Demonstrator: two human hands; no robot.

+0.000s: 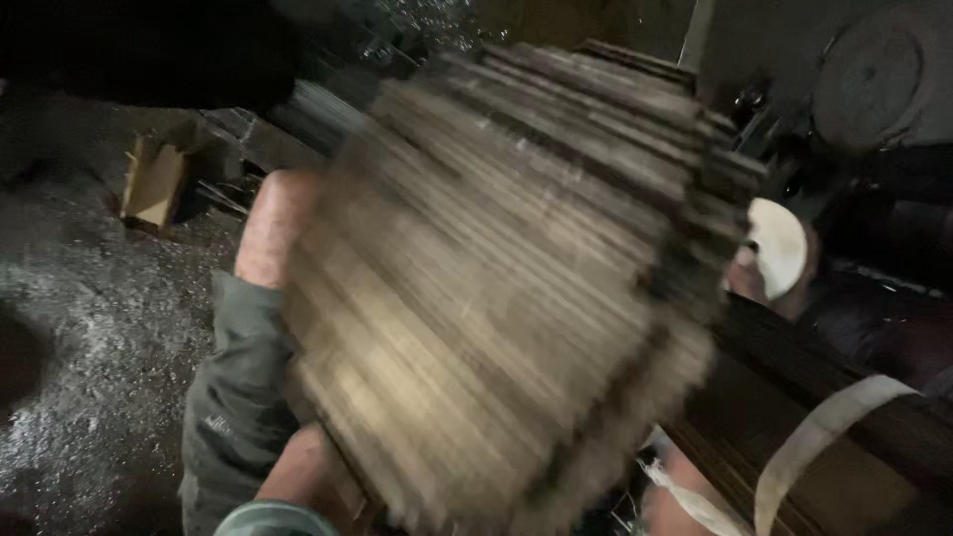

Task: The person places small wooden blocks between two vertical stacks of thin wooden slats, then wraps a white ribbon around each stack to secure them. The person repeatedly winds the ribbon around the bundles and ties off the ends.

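Currently both forearms hug the blurred stack of thin wooden strips (506,288); fingers hidden, grip untellable; keep stack level.

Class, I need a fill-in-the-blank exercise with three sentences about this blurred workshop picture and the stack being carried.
1. The big stack of thin sheets looks ____ from motion.
2. The forearm at the stack's left edge wears a ____ sleeve.
3. The floor at left is covered with pale ____.

Missing words: blurred; green; dust
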